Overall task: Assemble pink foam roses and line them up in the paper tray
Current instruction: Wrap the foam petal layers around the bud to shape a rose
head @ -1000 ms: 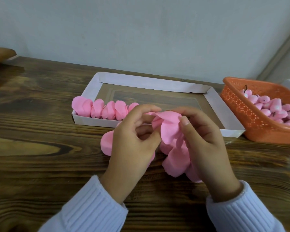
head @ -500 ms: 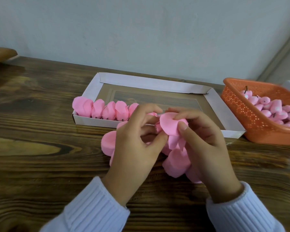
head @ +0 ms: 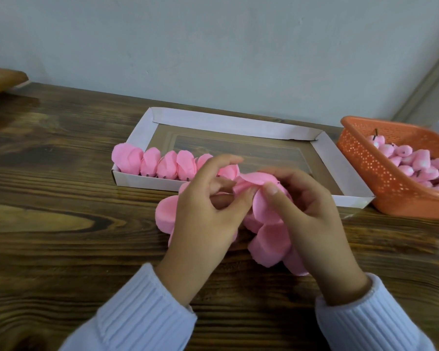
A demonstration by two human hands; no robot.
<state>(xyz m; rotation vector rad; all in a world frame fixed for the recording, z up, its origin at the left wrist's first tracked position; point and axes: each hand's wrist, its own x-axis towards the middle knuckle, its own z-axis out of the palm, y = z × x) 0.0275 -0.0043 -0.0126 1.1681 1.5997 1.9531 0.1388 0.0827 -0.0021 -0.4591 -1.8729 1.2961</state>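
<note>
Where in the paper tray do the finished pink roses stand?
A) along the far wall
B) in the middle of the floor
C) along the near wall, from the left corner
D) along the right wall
C: the roses form one row against the near wall of the tray, starting at its left corner.
</note>
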